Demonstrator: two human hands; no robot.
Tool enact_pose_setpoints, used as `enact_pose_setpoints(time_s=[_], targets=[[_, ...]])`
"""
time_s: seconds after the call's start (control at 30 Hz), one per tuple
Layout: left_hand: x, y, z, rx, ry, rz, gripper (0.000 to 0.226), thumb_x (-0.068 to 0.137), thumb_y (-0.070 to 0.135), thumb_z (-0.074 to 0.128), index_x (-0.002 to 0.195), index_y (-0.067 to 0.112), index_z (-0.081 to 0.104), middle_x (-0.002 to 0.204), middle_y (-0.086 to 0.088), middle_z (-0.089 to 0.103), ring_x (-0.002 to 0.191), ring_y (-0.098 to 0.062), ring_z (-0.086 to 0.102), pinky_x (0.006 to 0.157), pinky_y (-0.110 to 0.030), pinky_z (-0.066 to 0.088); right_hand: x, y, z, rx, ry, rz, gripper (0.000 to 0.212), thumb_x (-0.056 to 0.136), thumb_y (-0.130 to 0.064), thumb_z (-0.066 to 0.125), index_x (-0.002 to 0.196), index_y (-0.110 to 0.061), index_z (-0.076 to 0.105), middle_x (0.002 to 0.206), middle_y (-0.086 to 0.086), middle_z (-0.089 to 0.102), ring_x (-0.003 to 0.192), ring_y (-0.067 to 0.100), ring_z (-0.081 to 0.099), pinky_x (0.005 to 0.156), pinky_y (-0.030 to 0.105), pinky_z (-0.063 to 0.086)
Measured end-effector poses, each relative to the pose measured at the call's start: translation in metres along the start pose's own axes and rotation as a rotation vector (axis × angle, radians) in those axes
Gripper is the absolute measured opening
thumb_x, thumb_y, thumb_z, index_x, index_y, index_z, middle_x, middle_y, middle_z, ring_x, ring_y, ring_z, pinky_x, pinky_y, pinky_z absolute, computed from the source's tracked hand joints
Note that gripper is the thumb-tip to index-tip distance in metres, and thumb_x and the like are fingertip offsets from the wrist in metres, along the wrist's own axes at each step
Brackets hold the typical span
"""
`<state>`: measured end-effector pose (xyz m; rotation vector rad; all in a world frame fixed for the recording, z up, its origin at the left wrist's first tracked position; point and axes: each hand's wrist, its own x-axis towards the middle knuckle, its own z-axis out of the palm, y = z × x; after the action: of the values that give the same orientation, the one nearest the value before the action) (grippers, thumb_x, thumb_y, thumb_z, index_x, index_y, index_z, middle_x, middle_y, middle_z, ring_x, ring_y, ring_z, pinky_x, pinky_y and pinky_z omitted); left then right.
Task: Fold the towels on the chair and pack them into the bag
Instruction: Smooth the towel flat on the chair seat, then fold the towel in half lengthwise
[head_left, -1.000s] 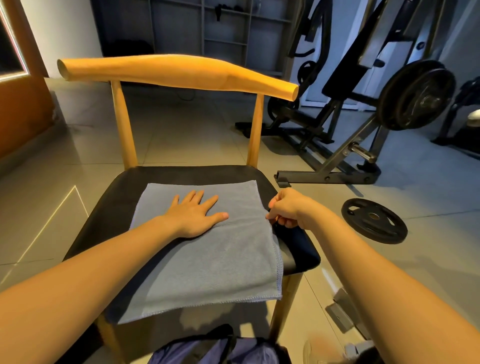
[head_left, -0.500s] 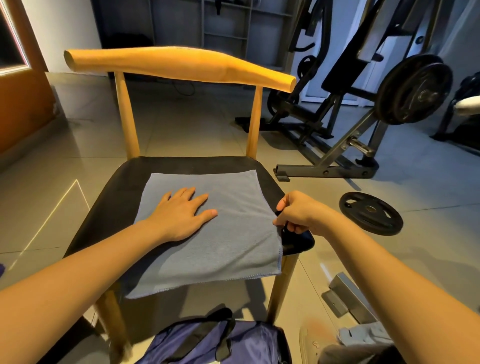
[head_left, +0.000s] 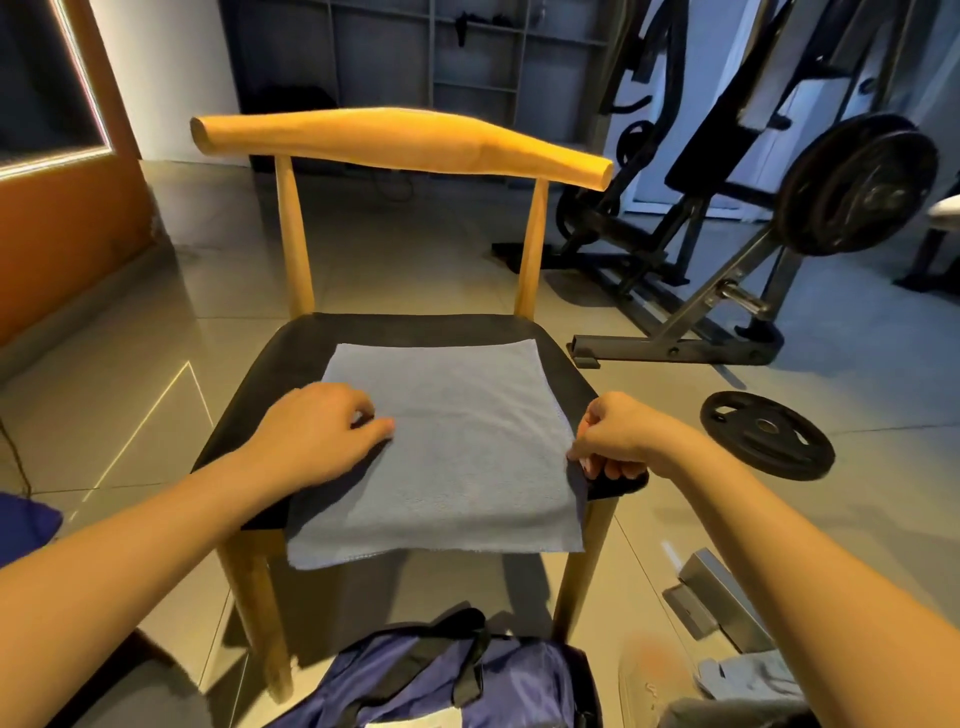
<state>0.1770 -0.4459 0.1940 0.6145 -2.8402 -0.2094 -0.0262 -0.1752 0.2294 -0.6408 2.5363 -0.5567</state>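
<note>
The grey-blue terry towel (head_left: 457, 467) is pinched at its right edge by the right hand (head_left: 615, 439), at its left by the left hand (head_left: 317, 434).

The grey-blue cloth towel (head_left: 441, 441) is showing a soft, matt, fine pile with a stitched hem. The curved-backed wooden chair (head_left: 400, 143) is presenting smooth, satin-finished light wood, while its black padded seat (head_left: 270, 374) is looking smooth and faintly sheened, like leatherette. The purple-blue fabric bag (head_left: 431, 680) is gleaming like slick synthetic cloth. The grey floor tiles (head_left: 130, 364) are shining glossy. The round black weight plate (head_left: 766, 434) is looking matt.
</note>
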Motion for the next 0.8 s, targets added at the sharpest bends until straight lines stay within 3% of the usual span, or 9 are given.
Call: enact_pose_setpoints(time_s=[0.1, 0.23, 0.37, 0.5, 0.57, 0.63, 0.73, 0.8], targets=[[0.04, -0.01, -0.001, -0.075, 0.089, -0.091, 0.034, 0.095, 0.052, 0.06, 0.105, 0.023, 0.074, 0.093, 0.003, 0.074, 0.082, -0.013, 0.064, 0.072, -0.032, 0.053, 0.019, -0.008, 0.001, 0.085, 0.138, -0.03, 0.015, 0.092, -0.017, 0.072, 0.088, -0.004, 0.067, 0.072, 0.012, 0.067, 0.055, 0.017, 0.059, 0.048, 0.025, 0.047], [0.101, -0.037, 0.006, -0.066, 0.028, -0.246, 0.04, 0.095, 0.043, 0.064, 0.124, 0.016, 0.067, 0.118, -0.007, 0.07, 0.101, -0.027, 0.065, 0.085, -0.039, 0.054, 0.056, -0.014, 0.0, 0.285, 0.281, -0.079, 0.009, 0.092, -0.011, 0.07, 0.095, -0.003, 0.068, 0.085, 0.018, 0.071, 0.068, 0.023, 0.065, 0.058, 0.032, 0.055], [0.143, -0.062, 0.011, -0.186, -0.079, -0.377, 0.025, 0.09, 0.033, 0.069, 0.109, 0.016, 0.07, 0.107, -0.007, 0.073, 0.097, -0.028, 0.065, 0.087, -0.038, 0.054, 0.099, -0.022, -0.008, 0.367, 0.311, -0.131, 0.005, 0.093, -0.009, 0.07, 0.095, -0.01, 0.066, 0.093, 0.014, 0.071, 0.081, 0.023, 0.068, 0.069, 0.034, 0.057], [0.163, -0.069, 0.007, -0.388, -0.214, -0.405, 0.015, 0.081, 0.017, 0.081, 0.088, 0.007, 0.072, 0.09, -0.008, 0.07, 0.085, -0.025, 0.063, 0.075, -0.034, 0.051, 0.145, -0.034, -0.018, 0.369, 0.296, -0.119, 0.025, 0.09, -0.02, 0.075, 0.108, -0.012, 0.06, 0.105, 0.013, 0.067, 0.098, 0.03, 0.068, 0.088, 0.046, 0.059], [0.168, -0.073, 0.002, -0.414, -0.273, -0.416, 0.021, 0.078, 0.021, 0.085, 0.08, 0.006, 0.07, 0.082, -0.011, 0.066, 0.081, -0.026, 0.06, 0.069, -0.034, 0.047, 0.161, -0.043, -0.021, 0.306, 0.244, -0.098, 0.031, 0.088, -0.024, 0.079, 0.106, -0.012, 0.057, 0.104, 0.011, 0.065, 0.098, 0.027, 0.065, 0.086, 0.043, 0.057], [0.17, -0.075, -0.005, -0.464, -0.33, -0.41, 0.026, 0.081, 0.026, 0.085, 0.087, 0.004, 0.072, 0.087, -0.014, 0.067, 0.086, -0.027, 0.06, 0.071, -0.035, 0.046, 0.171, -0.052, -0.027, 0.251, 0.165, -0.092, 0.026, 0.086, -0.022, 0.081, 0.101, -0.006, 0.066, 0.094, 0.011, 0.065, 0.087, 0.023, 0.061, 0.074, 0.035, 0.051], [0.165, -0.075, -0.027, -0.752, -0.364, -0.443, 0.025, 0.091, 0.026, 0.076, 0.103, 0.004, 0.072, 0.098, -0.011, 0.07, 0.094, -0.023, 0.066, 0.07, -0.028, 0.053, 0.177, -0.057, -0.048, 0.263, 0.105, -0.075, 0.012, 0.086, -0.018, 0.08, 0.084, -0.009, 0.072, 0.079, 0.008, 0.064, 0.076, 0.021, 0.055, 0.067, 0.033, 0.045], [0.161, -0.081, -0.042, -0.963, -0.354, -0.447, 0.024, 0.093, 0.027, 0.071, 0.106, 0.007, 0.069, 0.091, -0.006, 0.07, 0.082, -0.017, 0.068, 0.061, -0.022, 0.052, 0.179, -0.058, -0.067, 0.369, 0.084, -0.063, 0.009, 0.086, -0.017, 0.079, 0.083, -0.011, 0.072, 0.078, 0.006, 0.065, 0.074, 0.02, 0.055, 0.068, 0.033, 0.046]])
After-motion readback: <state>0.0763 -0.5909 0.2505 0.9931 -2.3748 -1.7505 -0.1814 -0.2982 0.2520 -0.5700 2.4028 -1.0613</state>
